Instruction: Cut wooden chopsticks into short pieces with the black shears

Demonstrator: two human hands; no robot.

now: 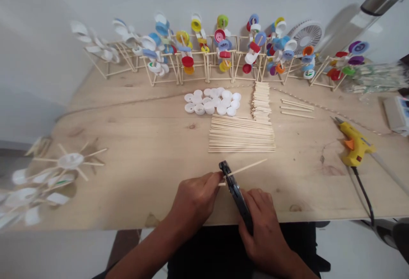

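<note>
My left hand (pixel 196 196) is closed, pinching a thin wooden stick (pixel 251 165) that points up and to the right. A short pale stick end (pixel 221 184) also shows beside its fingertips. My right hand (pixel 263 223) is wrapped round the handles of dark pliers (pixel 234 189). The head of the pliers lies across the stick, close to my left fingers; whether the jaws press on it I cannot tell. Just beyond my hands lies a row of long wooden sticks (pixel 241 136), with a stack of shorter sticks (pixel 261 102) behind it.
White bottle caps (pixel 209 102) sit grouped left of the short sticks. A yellow glue gun (pixel 356 142) lies right, its cord over the front edge. Stick-and-cap wheels on frames (pixel 191 66) line the wall. A spoked wheel (pixel 70 160) lies left. A twisted cord (pixel 128 100) crosses the table.
</note>
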